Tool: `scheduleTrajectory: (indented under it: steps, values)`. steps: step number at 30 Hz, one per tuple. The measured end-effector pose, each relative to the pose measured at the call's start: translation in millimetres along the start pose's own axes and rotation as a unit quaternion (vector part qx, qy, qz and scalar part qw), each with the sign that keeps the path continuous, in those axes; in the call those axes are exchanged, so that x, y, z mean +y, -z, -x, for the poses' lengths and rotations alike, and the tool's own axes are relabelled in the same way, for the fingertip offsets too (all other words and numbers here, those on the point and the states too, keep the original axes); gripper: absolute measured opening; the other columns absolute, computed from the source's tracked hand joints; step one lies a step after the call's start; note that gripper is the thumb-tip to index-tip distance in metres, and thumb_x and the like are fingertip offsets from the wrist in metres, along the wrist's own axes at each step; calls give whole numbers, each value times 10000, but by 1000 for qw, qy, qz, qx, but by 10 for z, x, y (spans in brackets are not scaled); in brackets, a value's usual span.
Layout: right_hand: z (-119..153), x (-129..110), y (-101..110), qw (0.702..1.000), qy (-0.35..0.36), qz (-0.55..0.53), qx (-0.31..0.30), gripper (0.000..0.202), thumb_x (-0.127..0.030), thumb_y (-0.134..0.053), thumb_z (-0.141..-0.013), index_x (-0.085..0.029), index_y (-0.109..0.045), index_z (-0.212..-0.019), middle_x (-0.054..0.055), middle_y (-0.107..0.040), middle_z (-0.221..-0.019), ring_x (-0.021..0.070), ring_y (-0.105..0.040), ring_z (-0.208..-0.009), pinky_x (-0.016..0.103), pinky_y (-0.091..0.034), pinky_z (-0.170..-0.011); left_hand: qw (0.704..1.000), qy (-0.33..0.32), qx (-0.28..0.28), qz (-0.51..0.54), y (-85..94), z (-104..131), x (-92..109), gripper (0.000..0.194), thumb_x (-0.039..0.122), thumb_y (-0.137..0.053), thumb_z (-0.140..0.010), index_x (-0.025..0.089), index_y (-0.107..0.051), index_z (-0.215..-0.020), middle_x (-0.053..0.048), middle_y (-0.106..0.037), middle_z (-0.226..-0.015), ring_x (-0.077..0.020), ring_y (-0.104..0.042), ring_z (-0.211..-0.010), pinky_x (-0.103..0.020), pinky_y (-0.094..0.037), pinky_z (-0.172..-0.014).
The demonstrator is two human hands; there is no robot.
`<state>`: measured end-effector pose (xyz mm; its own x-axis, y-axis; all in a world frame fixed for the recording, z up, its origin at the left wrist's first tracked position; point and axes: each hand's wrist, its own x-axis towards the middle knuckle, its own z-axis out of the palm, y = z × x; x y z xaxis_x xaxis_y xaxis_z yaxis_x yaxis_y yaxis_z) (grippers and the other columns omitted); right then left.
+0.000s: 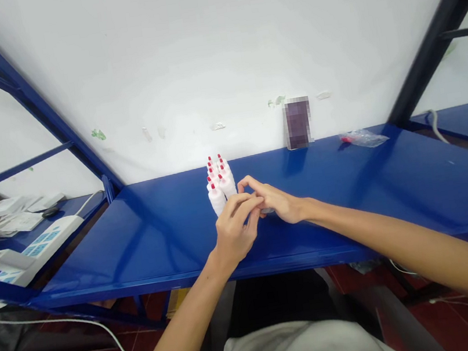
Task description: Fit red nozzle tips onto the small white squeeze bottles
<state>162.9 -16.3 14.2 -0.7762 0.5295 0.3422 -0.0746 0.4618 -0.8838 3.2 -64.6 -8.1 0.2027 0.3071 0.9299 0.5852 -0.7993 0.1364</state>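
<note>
My left hand (234,231) is closed in a pinch, its fingertips meeting those of my right hand (279,201) above the front middle of the blue table (171,226). The right hand's fingers are curled. A small pale grey-white bit (268,210) shows beneath them, but the fingers hide most of it and I cannot tell what it is. Just beyond and left of my hands, several white plastic squeeze bottles (217,199) with red tips stand upright, close together in rows. My left hand partly covers the nearest ones.
A blurred-out dark rectangular thing (298,123) leans on the white wall. To its right lies a clear plastic bag (364,138) with something red inside. A white power strip (43,251) sits at the left, beside the blue frame post (47,118).
</note>
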Motion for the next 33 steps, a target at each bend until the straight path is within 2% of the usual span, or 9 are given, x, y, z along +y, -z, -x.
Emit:
scheduleTrajectory:
  steps: [6,10,13,17,20,23,25,30,33]
  values:
    - [-3,-35,-23,999,-13,-33,0,237,-179,-378,-811,-228,-370,-1043,-78,-408,-633,106,-338,-532,243,-315,-515,1000,4,0,22,-16,2,17,193,76,-629,-883,199,-635,-1032,-31,-684,-944,-117,-671,-851,-237,-577,-796]
    - [10,-20,-34,999,2,33,35,241,-154,-375,-807,-224,-396,-1037,-78,-421,-605,118,-383,-514,250,-318,-506,999,37,-17,31,-42,29,34,205,97,-605,-897,211,-619,-1067,-34,-689,-972,-123,-677,-850,-249,-590,-791]
    - [5,-1,-25,994,17,93,52,203,-191,-395,-840,-217,-426,-1038,-71,-459,-604,125,-419,-526,259,-337,-529,997,61,-30,46,-11,-8,39,213,106,-586,-904,214,-631,-1082,-37,-690,-985,-128,-682,-871,-250,-597,-793]
    - [-33,57,76,988,-5,122,98,266,-331,-389,-912,-213,-420,-1148,-65,-526,-611,151,-491,-549,280,-381,-579,991,116,-38,48,175,-189,-39,166,152,-628,-892,203,-648,-1049,-29,-680,-953,-120,-681,-814,-235,-610,-765]
    - [-51,107,199,962,-62,220,146,243,-325,-363,-926,-214,-456,-1121,-63,-519,-585,166,-502,-561,294,-367,-614,986,152,-71,6,333,-321,-158,250,141,-664,-858,202,-641,-1100,-16,-664,-944,-118,-677,-799,-235,-617,-750]
    - [-53,134,278,924,-108,339,142,213,-252,-410,-873,-217,-507,-1059,-36,-554,-647,173,-504,-608,296,-330,-627,979,156,-129,-30,386,-343,-264,293,78,-670,-825,196,-640,-1092,-4,-656,-915,-115,-672,-778,-238,-611,-742]
    - [-51,148,295,914,-114,366,135,229,-213,-398,-856,-218,-515,-1053,-22,-569,-683,177,-507,-627,297,-324,-631,974,151,-162,-47,361,-305,-306,298,54,-662,-820,195,-638,-1082,-9,-655,-917,-125,-673,-797,-251,-608,-752]
    - [-52,263,314,934,-84,323,127,235,-180,-334,-867,-227,-466,-1055,-24,-561,-700,186,-528,-663,319,-380,-690,968,142,-198,-64,280,-227,-311,276,55,-636,-845,190,-629,-1085,-34,-648,-985,-136,-672,-804,-288,-612,-768]
    - [-49,321,330,955,-66,257,132,220,-170,-347,-836,-231,-425,-1033,-35,-546,-699,176,-516,-648,325,-405,-688,977,128,-160,-59,269,-228,-235,251,87,-625,-874,196,-630,-1100,-52,-617,-1088,-140,-669,-876,-288,-625,-783]
